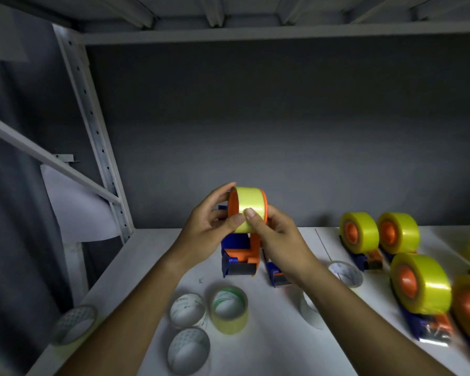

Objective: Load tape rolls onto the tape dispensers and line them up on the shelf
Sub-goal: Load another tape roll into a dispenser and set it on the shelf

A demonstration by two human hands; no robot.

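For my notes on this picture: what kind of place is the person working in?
Probably a storeroom or packing area. The hands work on a white metal shelf with a perforated upright post, another shelf above, and loaded tape dispensers lined up beside loose tape rolls.

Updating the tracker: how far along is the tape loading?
Done: at least four loaded dispensers sit at the shelf's right, loosely grouped, not one neat line. In hand: left hand and right hand hold the yellow roll on an upright dispenser. Left: an empty dispenser and several loose rolls in front.
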